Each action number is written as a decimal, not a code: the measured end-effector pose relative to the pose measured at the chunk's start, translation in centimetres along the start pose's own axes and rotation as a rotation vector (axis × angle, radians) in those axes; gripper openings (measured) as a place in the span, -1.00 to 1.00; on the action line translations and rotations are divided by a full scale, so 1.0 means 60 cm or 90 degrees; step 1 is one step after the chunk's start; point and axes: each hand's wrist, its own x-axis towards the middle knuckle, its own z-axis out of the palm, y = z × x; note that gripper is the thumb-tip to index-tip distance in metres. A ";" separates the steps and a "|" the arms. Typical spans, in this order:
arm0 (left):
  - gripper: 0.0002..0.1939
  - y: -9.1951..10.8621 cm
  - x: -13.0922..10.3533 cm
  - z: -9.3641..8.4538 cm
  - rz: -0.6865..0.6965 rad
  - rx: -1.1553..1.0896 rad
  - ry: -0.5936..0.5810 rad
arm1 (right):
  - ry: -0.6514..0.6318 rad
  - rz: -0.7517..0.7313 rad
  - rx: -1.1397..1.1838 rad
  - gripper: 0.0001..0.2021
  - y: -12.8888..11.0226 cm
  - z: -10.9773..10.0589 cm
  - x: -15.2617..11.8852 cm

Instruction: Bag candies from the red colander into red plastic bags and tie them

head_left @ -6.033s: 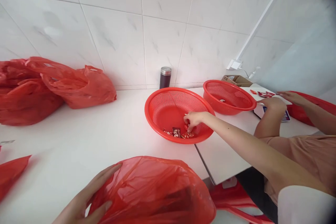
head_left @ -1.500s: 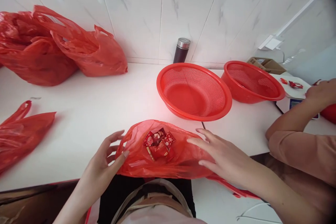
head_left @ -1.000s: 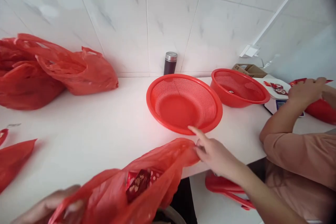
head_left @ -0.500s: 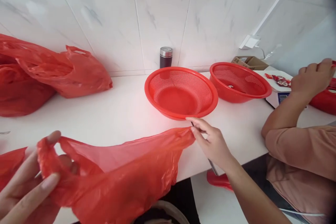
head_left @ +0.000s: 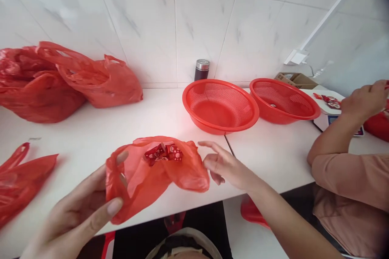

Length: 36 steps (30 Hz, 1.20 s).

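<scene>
No text can be read. Packets [head_left: 162, 153] in the near bag [head_left: 148, 190] carry pale printed marks, too small to make out. Dark print on the far right box [head_left: 285, 77] and markings on the right scale's blue panel [head_left: 332, 119] are likewise illegible.

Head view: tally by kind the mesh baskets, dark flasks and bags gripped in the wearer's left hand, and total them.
Mesh baskets: 2
Dark flask: 1
Bag in left hand: 1
Total: 4
</scene>
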 end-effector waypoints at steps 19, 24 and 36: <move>-0.83 0.137 0.092 0.031 0.206 -0.229 0.110 | 0.223 -0.321 0.130 -0.72 -0.137 0.015 0.089; -0.86 0.200 0.145 0.019 0.397 -0.285 0.231 | 0.376 -0.519 -0.158 -0.83 -0.208 -0.015 0.106; -0.94 0.228 0.135 0.020 0.352 -0.314 0.131 | 0.307 -0.523 -0.266 -0.83 -0.252 -0.026 0.069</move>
